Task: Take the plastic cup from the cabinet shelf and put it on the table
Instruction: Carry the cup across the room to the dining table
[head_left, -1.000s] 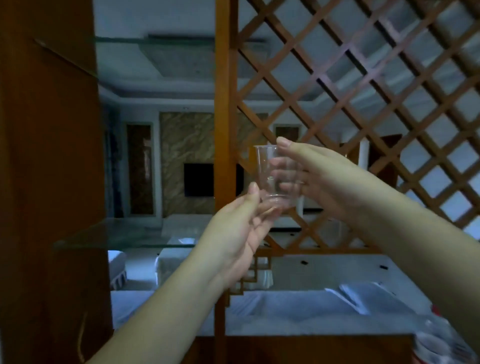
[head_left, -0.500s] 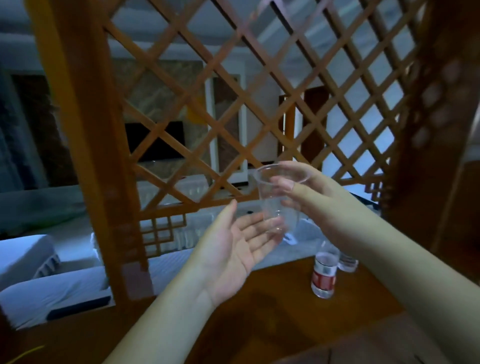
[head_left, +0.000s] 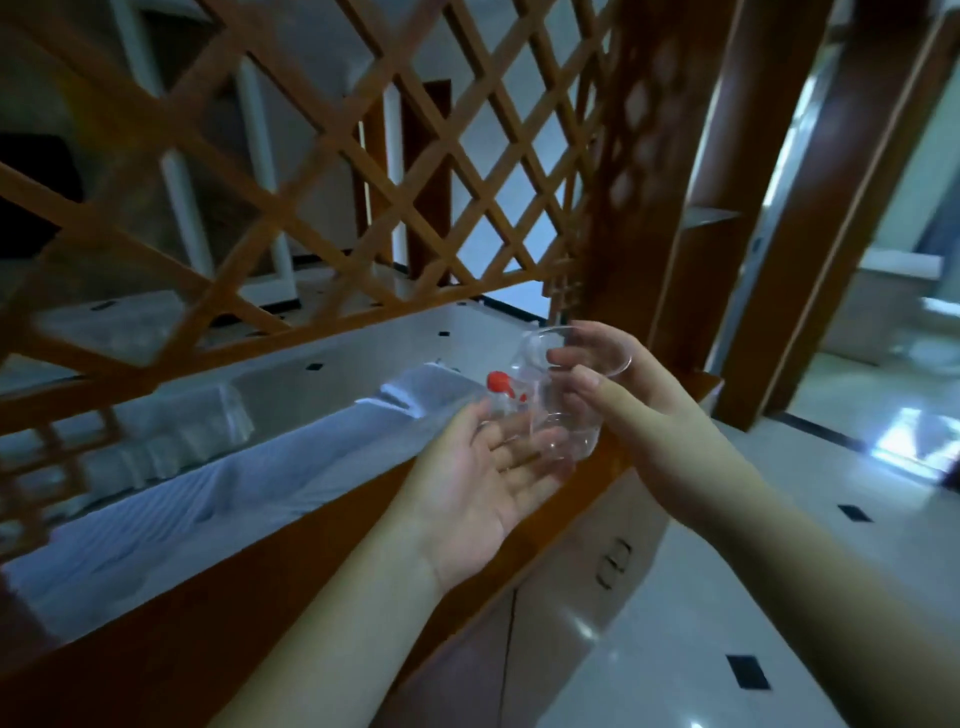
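A clear plastic cup (head_left: 558, 410) is held upright in mid-air over the right end of the wooden cabinet top (head_left: 322, 551). My right hand (head_left: 623, 400) grips it from the right, thumb and fingers at the rim and side. My left hand (head_left: 483, 488) lies palm up just below and left of the cup's base, fingers spread, touching or nearly touching it. No table is visible.
A wooden lattice screen (head_left: 363, 156) rises behind the cabinet. A red-capped bottle (head_left: 501, 387) stands just behind the hands. Dark wooden posts (head_left: 706, 208) stand to the right. The glossy tiled floor (head_left: 727, 597) lies lower right, beside the cabinet doors (head_left: 613, 561).
The view has swung right and down, away from the glass shelf. The cup, still in my right hand, has come lower over the cabinet top; my left hand stays open beneath it.
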